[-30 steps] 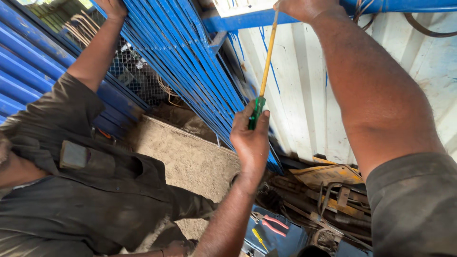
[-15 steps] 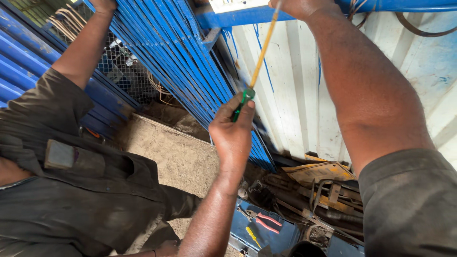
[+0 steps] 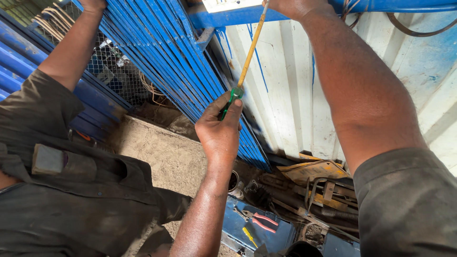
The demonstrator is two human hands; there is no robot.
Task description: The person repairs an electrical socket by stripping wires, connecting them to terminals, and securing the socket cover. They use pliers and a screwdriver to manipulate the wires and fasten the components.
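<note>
Left hand: clenched on green handle of long yellow screwdriver, tip up at white box. Right hand: steadying near tip, grip unclear. Risk: tip slipping, jabbing fingers.

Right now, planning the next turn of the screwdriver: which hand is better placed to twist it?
Probably left. The left hand grips the screwdriver by its green handle; the right hand is up at the tip, by the white box.
</note>
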